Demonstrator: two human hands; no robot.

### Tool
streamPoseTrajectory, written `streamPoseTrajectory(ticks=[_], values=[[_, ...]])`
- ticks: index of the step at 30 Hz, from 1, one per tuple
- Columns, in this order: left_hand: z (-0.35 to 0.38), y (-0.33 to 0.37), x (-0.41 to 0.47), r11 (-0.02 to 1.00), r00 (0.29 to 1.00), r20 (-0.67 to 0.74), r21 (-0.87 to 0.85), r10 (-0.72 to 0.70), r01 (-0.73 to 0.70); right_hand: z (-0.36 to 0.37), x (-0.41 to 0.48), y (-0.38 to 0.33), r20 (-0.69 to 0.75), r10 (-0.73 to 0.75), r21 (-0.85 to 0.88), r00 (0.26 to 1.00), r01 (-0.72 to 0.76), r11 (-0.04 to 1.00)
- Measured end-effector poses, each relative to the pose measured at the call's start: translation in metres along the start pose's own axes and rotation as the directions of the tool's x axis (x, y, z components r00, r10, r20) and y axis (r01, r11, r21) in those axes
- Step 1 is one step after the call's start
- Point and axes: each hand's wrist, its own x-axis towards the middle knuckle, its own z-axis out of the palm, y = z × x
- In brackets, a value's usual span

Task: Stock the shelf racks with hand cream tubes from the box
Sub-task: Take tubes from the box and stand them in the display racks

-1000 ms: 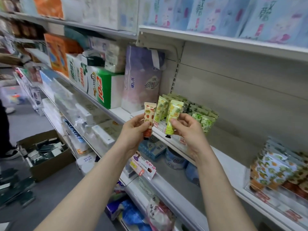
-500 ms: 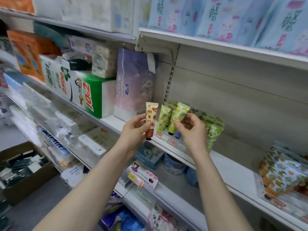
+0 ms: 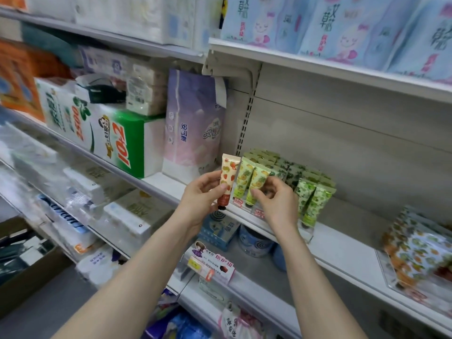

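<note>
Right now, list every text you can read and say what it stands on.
"医护级": pink tag.
"安可新", sideways: purple pack.
"102", sideways: green box.
Too small or blurred: tubes, price strips, blue packs.

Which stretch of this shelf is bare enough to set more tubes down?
Widest bare patch: the shelf between the green tubes and the patterned packs. A narrower strip lies between the purple tissue pack and the strawberry tube in the left hand. Crowded: the rack front, where the right hand pinches a yellow tube.
</note>
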Motion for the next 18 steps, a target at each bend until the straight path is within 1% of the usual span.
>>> streamPoseTrajectory(ticks=[5, 8, 13, 16, 18], values=[[0.003, -0.006, 0.004, 1.0, 0.998, 0.065, 0.003, -0.02, 0.019, -0.003, -0.002, -0.003, -0.012, 0.008, -0.008, 1.0, -0.008, 1.0], [0.007, -0.007, 0.004, 1.0, 0.993, 0.113, 0.026, -0.021, 0.018, -0.011, -0.004, -0.006, -0.039, 0.012, 0.049, 0.999, -0.01, 0.999], [0.024, -0.009, 0.002, 0.999, 0.978, 0.204, 0.025, -0.031, 0.027, -0.042, -0.011, -0.015, -0.128, -0.031, 0.106, 0.991, 0.044, 0.993], [0.039, -0.013, -0.003, 0.999, 0.962, 0.271, 0.023, -0.04, 0.035, -0.064, -0.015, -0.024, -0.116, -0.034, 0.184, 0.993, 0.055, 0.981], [0.05, -0.018, -0.007, 0.999, 0.946, 0.322, 0.046, -0.042, 0.029, -0.078, -0.02, -0.027, -0.085, -0.032, 0.204, 0.996, 0.049, 0.978]])
